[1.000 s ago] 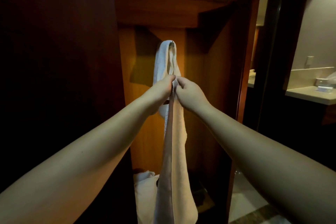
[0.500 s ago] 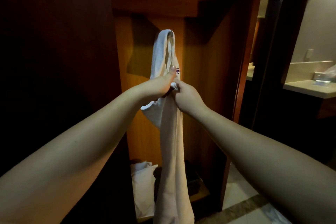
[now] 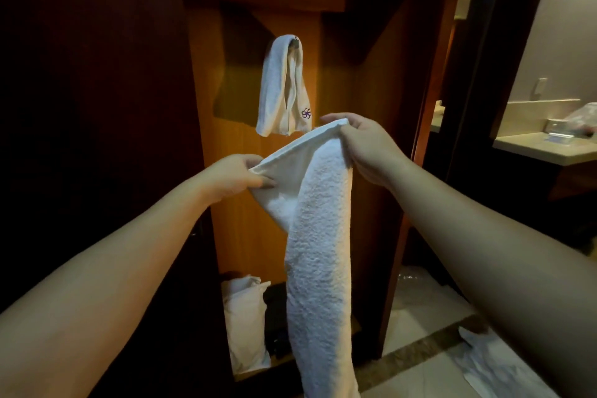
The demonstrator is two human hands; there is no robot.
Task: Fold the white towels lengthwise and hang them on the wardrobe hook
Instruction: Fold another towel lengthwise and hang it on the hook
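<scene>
Left hand [image 3: 234, 175] and right hand [image 3: 365, 142] pinch a white towel's [image 3: 318, 236] top edge — beyond the fingertips, a hooked towel [image 3: 281, 87] bears a purple emblem [image 3: 306, 113].

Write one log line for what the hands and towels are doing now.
left hand: pinches held towel | right hand: grips it | small towel: hangs on hook
</scene>
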